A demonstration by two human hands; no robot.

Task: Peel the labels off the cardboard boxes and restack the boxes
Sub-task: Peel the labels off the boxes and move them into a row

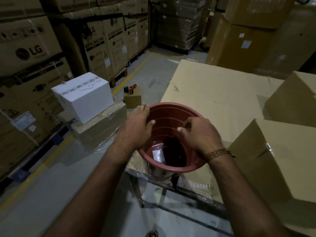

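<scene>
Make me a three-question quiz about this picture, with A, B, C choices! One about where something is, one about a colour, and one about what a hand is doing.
1. Where is the white box?
A. on a plastic-wrapped carton
B. inside the bucket
C. on the floor

2. What colour is the bucket?
A. blue
B. reddish-brown
C. yellow

3. What is the left hand doing?
A. pointing upward
B. gripping tape
C. resting on the bucket's rim

Answers: 1 A, it sits on the wrapped carton. 2 B, its rim and walls look reddish-brown. 3 C, its fingers lie over the rim.
</scene>
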